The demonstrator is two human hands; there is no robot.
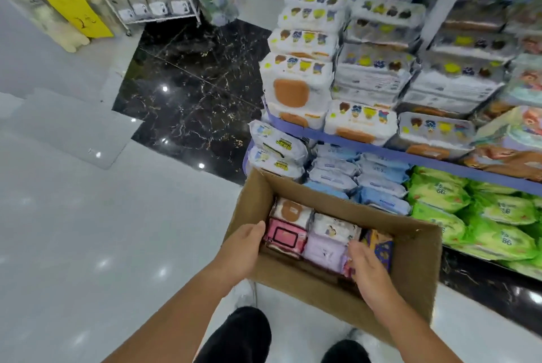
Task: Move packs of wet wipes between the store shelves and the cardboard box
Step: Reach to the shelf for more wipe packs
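A: Hand positions?
B: The left hand (246,245) is curled over the left rim of the cardboard box (410,268). The right hand (366,264) is laid fingers-down on the packs (325,251) inside; a grip cannot be confirmed.
A: Bearing of the shelves (381,154)?
B: Ahead and right, nearer the right hand.

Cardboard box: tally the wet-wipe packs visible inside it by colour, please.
White packs: 2
Pink pack: 1
Lilac pack: 1
Dark blue pack: 1
Total in cardboard box: 5 plainly visible; right hand may hide more.
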